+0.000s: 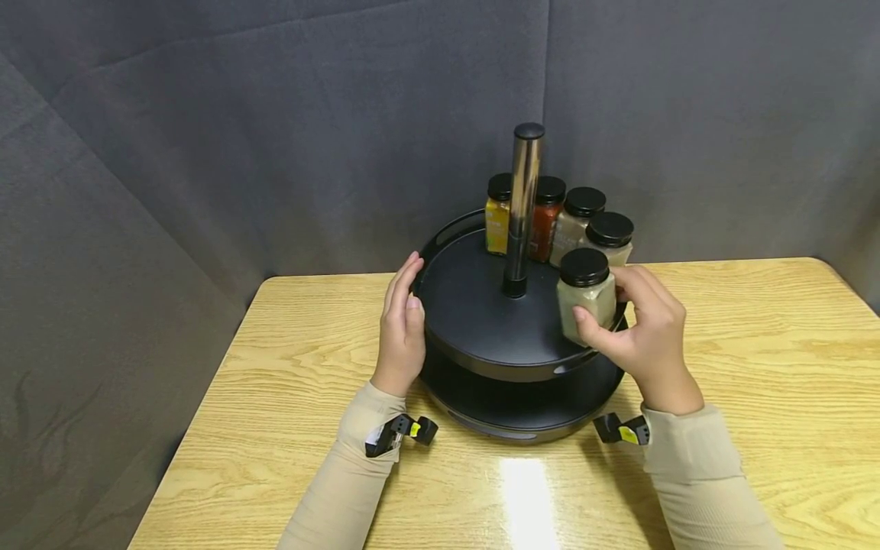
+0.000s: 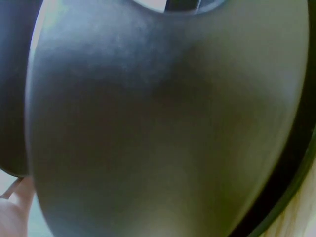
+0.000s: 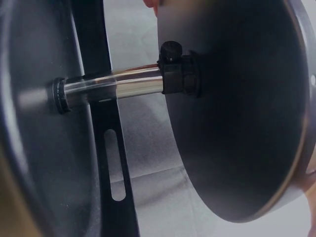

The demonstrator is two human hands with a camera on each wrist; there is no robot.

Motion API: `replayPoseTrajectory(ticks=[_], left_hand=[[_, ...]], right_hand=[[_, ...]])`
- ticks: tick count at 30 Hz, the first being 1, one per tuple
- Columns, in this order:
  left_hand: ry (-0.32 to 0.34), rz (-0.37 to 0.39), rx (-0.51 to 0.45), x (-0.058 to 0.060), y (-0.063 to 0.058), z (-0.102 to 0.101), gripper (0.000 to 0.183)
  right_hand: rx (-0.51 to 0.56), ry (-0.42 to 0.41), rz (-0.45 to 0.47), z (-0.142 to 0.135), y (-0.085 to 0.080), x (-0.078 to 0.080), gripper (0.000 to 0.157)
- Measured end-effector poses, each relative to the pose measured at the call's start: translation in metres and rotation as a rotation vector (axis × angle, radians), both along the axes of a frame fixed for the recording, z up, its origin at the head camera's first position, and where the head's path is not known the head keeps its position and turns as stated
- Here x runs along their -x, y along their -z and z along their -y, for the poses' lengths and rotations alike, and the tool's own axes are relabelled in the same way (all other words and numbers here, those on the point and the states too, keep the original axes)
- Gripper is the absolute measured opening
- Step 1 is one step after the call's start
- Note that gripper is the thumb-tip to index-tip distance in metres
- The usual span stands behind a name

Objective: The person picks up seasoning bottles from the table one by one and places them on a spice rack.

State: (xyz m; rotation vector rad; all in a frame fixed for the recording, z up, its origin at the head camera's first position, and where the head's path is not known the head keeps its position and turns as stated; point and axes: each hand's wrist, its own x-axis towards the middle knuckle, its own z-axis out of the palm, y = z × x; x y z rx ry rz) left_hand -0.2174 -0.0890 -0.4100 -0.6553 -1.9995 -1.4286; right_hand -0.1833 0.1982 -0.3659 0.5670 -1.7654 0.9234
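Note:
A black two-tier turntable rack (image 1: 481, 321) stands on the table, with a shiny metal pole (image 1: 525, 176) rising through its middle. My right hand (image 1: 649, 328) grips a glass spice jar (image 1: 587, 305) with pale greenish contents and a black lid, thumb in front and fingers behind. The jar is over the right side of the upper tier; whether its base touches the tier cannot be told. My left hand (image 1: 402, 328) rests against the upper tier's left rim, its fingers straight. The upper tier's dark surface (image 2: 163, 123) fills most of the left wrist view.
Along the upper tier's back right stand several black-lidded jars: a yellow one (image 1: 496, 221), a red one (image 1: 545, 229) and beige ones (image 1: 571, 229). In the right wrist view, a black knob (image 3: 171, 51) sits on the pole between the tiers. Grey cloth (image 1: 344, 137) hangs behind the wooden table (image 1: 289, 367).

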Motion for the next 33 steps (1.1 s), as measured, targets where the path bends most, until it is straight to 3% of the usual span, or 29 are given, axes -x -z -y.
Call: replayPoseTrajectory(ticks=[8,19,27,33], left_hand=[[0.005,-0.011,-0.007,0.0012,0.0009,0.0009,0.057],[0.004,0.001,-0.001,-0.0002,0.0004,0.0007,0.056],[0.007,0.004,-0.003,-0.0008,-0.001,0.0,0.054],[0.009,-0.005,-0.015,-0.0005,-0.0006,-0.0005,0.052]], right_hand=[[-0.019,-0.017,0.018,-0.0001,-0.001,-0.0014,0.053],[-0.053,-0.054,0.048,-0.004,-0.0029,-0.0026,0.055],[-0.004,-0.094,0.126,-0.0033,-0.0047,-0.0067,0.061],[-0.017,-0.095,0.109,-0.0037,-0.0035,-0.0057,0.062]])
